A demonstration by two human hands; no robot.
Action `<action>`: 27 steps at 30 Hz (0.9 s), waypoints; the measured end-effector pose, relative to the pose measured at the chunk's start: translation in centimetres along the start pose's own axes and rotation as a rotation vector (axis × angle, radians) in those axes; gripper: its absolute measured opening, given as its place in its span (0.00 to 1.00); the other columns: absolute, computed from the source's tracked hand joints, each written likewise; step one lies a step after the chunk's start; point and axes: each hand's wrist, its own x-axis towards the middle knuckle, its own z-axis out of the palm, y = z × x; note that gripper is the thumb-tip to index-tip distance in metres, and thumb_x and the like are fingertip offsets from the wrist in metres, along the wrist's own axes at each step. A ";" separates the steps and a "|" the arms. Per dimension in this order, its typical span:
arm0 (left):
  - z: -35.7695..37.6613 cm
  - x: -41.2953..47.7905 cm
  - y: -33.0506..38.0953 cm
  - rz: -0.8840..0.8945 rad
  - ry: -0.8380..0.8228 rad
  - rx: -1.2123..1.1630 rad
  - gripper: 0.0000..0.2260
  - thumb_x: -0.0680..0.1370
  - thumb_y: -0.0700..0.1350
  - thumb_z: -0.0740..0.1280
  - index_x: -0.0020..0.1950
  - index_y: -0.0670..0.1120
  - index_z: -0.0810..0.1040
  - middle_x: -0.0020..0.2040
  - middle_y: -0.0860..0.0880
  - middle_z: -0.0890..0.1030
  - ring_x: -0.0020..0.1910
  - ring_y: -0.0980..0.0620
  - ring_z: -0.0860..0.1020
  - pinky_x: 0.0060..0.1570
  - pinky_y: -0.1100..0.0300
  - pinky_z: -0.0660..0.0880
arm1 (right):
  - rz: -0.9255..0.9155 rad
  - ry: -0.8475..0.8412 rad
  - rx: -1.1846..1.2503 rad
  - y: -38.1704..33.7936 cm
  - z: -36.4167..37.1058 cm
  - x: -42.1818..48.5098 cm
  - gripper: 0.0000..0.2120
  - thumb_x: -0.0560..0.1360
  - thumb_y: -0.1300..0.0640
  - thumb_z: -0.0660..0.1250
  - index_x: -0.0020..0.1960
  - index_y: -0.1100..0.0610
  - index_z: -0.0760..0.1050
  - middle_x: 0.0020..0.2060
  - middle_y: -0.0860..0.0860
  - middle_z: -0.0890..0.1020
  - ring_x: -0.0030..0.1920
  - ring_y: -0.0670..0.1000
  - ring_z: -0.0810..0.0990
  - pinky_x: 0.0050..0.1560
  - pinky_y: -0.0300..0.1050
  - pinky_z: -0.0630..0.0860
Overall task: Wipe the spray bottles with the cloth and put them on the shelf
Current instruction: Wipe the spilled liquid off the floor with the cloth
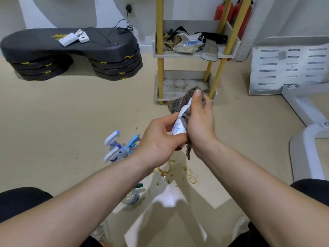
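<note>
Grips bottle [178,124] low in left hand [158,145], mid-air before shelf [187,54]; clasps cloth [181,101] round its top with right hand [199,122]. Risks slipping free under hard rubbing, falling onto floor bottles [115,148].

Loose spray bottles [114,139]: four. Held bottle [178,125]: one. Cloth [185,99]: one. Shelf [194,54]: one. Fire extinguishers [243,16]: two.

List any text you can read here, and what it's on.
Nothing reads clearly.
Label on the bottle, gripped by the left hand, half under the cloth: blue print, blurred.
Black step platforms: yellow marks, illegible.
Crumpled packet on the shelf: print too small.
</note>
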 end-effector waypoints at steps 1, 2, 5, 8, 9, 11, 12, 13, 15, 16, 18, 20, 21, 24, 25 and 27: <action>0.0 -0.1 0.0 0.008 0.018 0.009 0.20 0.75 0.33 0.68 0.59 0.54 0.84 0.45 0.46 0.86 0.41 0.50 0.79 0.53 0.38 0.79 | -0.021 -0.028 -0.045 0.4 -0.1 -0.3 0.26 0.84 0.41 0.55 0.78 0.51 0.61 0.60 0.48 0.78 0.58 0.49 0.79 0.64 0.49 0.75; -0.1 -0.1 0.0 0.014 0.030 0.010 0.20 0.75 0.33 0.68 0.60 0.54 0.84 0.47 0.43 0.86 0.42 0.48 0.79 0.54 0.36 0.79 | -0.051 -0.064 -0.082 0.8 -0.2 -0.6 0.26 0.84 0.42 0.56 0.78 0.51 0.59 0.59 0.48 0.79 0.58 0.50 0.80 0.64 0.49 0.75; -0.8 -0.1 0.2 0.008 0.020 -0.030 0.21 0.76 0.31 0.67 0.63 0.52 0.82 0.51 0.44 0.86 0.45 0.48 0.81 0.54 0.39 0.80 | -0.111 -0.230 -0.112 1.9 -0.7 -1.0 0.27 0.83 0.41 0.57 0.77 0.50 0.58 0.59 0.53 0.82 0.57 0.52 0.83 0.60 0.53 0.79; -1.7 0.4 0.5 -0.099 -0.032 -0.147 0.19 0.76 0.32 0.68 0.63 0.49 0.82 0.49 0.47 0.86 0.45 0.47 0.82 0.51 0.49 0.82 | -0.081 -0.282 -0.058 1.2 -1.1 -0.7 0.22 0.84 0.43 0.57 0.73 0.54 0.65 0.51 0.49 0.83 0.50 0.45 0.85 0.52 0.42 0.81; -1.8 0.5 0.6 -0.134 -0.058 -0.175 0.18 0.77 0.33 0.68 0.63 0.49 0.82 0.48 0.47 0.86 0.45 0.47 0.82 0.51 0.51 0.83 | -0.052 -0.266 -0.014 0.7 -1.3 -0.6 0.20 0.84 0.44 0.57 0.69 0.55 0.69 0.48 0.48 0.83 0.47 0.44 0.85 0.50 0.40 0.82; -1.9 0.5 0.6 -0.171 -0.099 -0.196 0.16 0.77 0.35 0.68 0.62 0.49 0.83 0.48 0.45 0.85 0.46 0.46 0.83 0.53 0.50 0.82 | 0.035 -0.234 0.128 -0.1 -1.4 -0.2 0.19 0.83 0.42 0.58 0.59 0.57 0.75 0.43 0.50 0.85 0.44 0.49 0.86 0.50 0.47 0.83; -1.8 0.5 0.6 -0.180 -0.118 -0.200 0.16 0.77 0.35 0.68 0.62 0.49 0.83 0.49 0.44 0.85 0.46 0.46 0.83 0.54 0.50 0.82 | 0.095 -0.211 0.177 -0.5 -1.5 0.0 0.20 0.82 0.40 0.58 0.54 0.57 0.77 0.41 0.52 0.85 0.44 0.52 0.86 0.51 0.52 0.83; -1.7 0.4 0.5 -0.190 -0.139 -0.208 0.16 0.77 0.35 0.67 0.61 0.50 0.83 0.50 0.44 0.85 0.46 0.46 0.82 0.53 0.52 0.82 | 0.145 -0.185 0.197 -0.7 -1.7 0.2 0.22 0.82 0.39 0.59 0.52 0.58 0.77 0.40 0.53 0.85 0.44 0.54 0.86 0.52 0.55 0.83; -1.5 0.3 0.6 -0.212 -0.174 -0.222 0.17 0.78 0.36 0.66 0.62 0.53 0.83 0.50 0.45 0.84 0.45 0.47 0.82 0.50 0.56 0.82 | 0.165 -0.162 0.202 -0.8 -1.9 0.4 0.24 0.81 0.38 0.59 0.51 0.59 0.77 0.39 0.53 0.84 0.43 0.55 0.85 0.52 0.57 0.82; -1.5 0.3 0.7 -0.221 -0.179 -0.212 0.16 0.78 0.37 0.66 0.61 0.54 0.83 0.50 0.45 0.84 0.45 0.48 0.82 0.50 0.57 0.82 | 0.152 -0.157 0.204 -0.8 -1.9 0.3 0.24 0.81 0.38 0.59 0.51 0.59 0.77 0.38 0.53 0.84 0.42 0.54 0.85 0.51 0.56 0.82; -1.6 0.5 0.9 -0.257 -0.144 -0.173 0.10 0.79 0.45 0.65 0.57 0.52 0.84 0.47 0.47 0.85 0.44 0.51 0.81 0.49 0.57 0.80 | 0.136 -0.146 0.212 -0.8 -1.9 0.3 0.24 0.81 0.38 0.60 0.53 0.59 0.77 0.38 0.52 0.84 0.41 0.53 0.85 0.50 0.55 0.82; -1.7 0.8 0.9 -0.306 -0.056 -0.151 0.09 0.80 0.51 0.65 0.52 0.50 0.84 0.43 0.50 0.84 0.42 0.52 0.79 0.44 0.59 0.74 | 0.142 -0.162 0.206 -0.6 -1.8 0.3 0.23 0.81 0.38 0.59 0.52 0.59 0.77 0.36 0.51 0.85 0.39 0.52 0.85 0.50 0.55 0.83; -1.8 1.0 0.8 -0.305 -0.022 -0.131 0.10 0.80 0.51 0.64 0.52 0.49 0.84 0.43 0.49 0.83 0.41 0.52 0.78 0.41 0.60 0.73 | 0.146 -0.180 0.191 -0.6 -1.7 0.2 0.23 0.81 0.38 0.59 0.50 0.58 0.77 0.35 0.51 0.85 0.38 0.52 0.85 0.50 0.54 0.83; -1.9 1.4 0.8 -0.274 0.004 -0.133 0.10 0.81 0.46 0.65 0.54 0.44 0.84 0.42 0.45 0.82 0.39 0.47 0.77 0.34 0.63 0.76 | 0.141 -0.218 0.128 -0.7 -1.5 0.1 0.23 0.82 0.39 0.57 0.47 0.58 0.76 0.33 0.51 0.83 0.35 0.51 0.84 0.43 0.48 0.82; -2.0 1.4 0.9 -0.279 0.005 -0.159 0.09 0.81 0.45 0.66 0.54 0.43 0.83 0.41 0.44 0.81 0.36 0.46 0.76 0.32 0.63 0.76 | 0.140 -0.230 0.101 -0.9 -1.5 0.0 0.23 0.83 0.39 0.57 0.46 0.58 0.76 0.31 0.51 0.83 0.33 0.50 0.83 0.39 0.46 0.82; -2.4 1.4 1.3 -0.290 -0.010 -0.219 0.08 0.80 0.44 0.67 0.54 0.41 0.83 0.39 0.45 0.80 0.31 0.48 0.76 0.31 0.62 0.77 | 0.152 -0.274 0.055 -1.2 -1.4 0.0 0.23 0.83 0.39 0.57 0.48 0.59 0.76 0.29 0.50 0.83 0.33 0.50 0.83 0.38 0.46 0.82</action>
